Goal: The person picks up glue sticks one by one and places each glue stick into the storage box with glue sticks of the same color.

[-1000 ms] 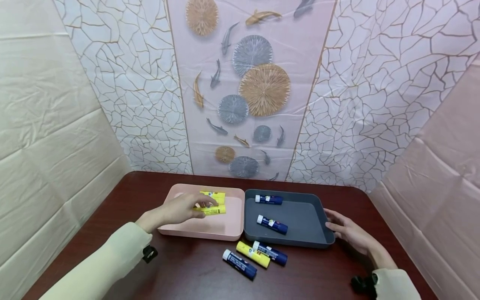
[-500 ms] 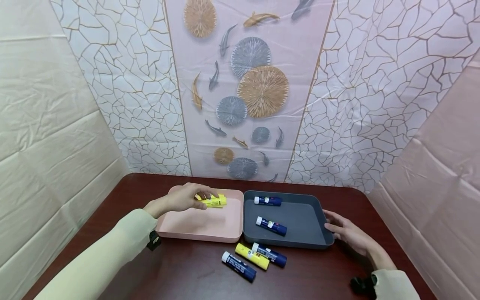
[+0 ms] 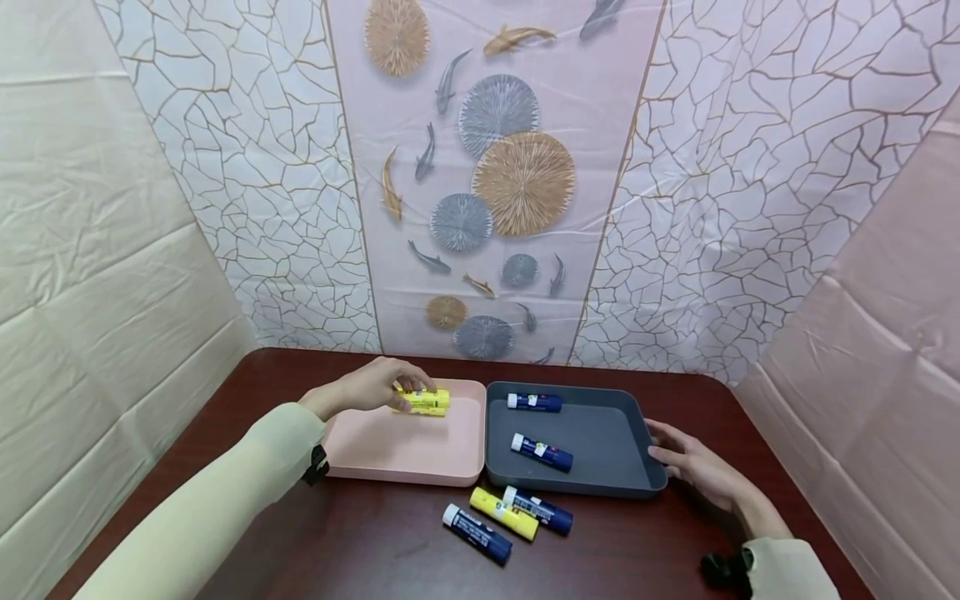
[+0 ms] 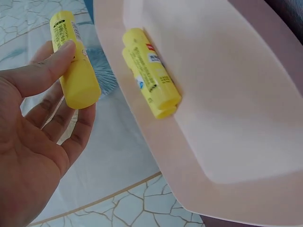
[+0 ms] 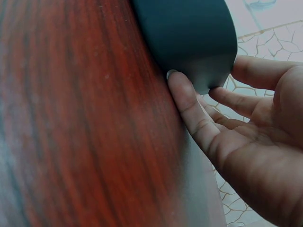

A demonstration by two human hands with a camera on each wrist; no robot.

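Thumb and fingers of my left hand (image 3: 371, 385) pinch a yellow glue stick (image 4: 75, 68), raised over the back of the pink tray (image 3: 461, 442). Below it, two more yellow glue sticks (image 4: 152, 71) lie side by side against the tray's wall; in the head view they are partly hidden. My right hand (image 3: 697, 462) touches the right side of the dark grey tray (image 3: 611, 433), its thumb and fairly straight fingers around the corner in the right wrist view. Inside that tray lie two blue glue sticks with white caps, one at the back (image 3: 534, 402) and one nearer (image 3: 542, 452).
In front of the trays, on the dark red wooden table (image 3: 390, 542), lie a blue glue stick (image 3: 476, 533), a yellow glue stick (image 3: 504, 513) and another blue glue stick (image 3: 547, 510). The trays stand side by side. Patterned cloth (image 3: 517, 250) hangs behind the table.
My left hand has moved toward the back of the pink tray, carrying the yellow glue stick over the other yellow ones. The right hand stays at the dark tray's side.
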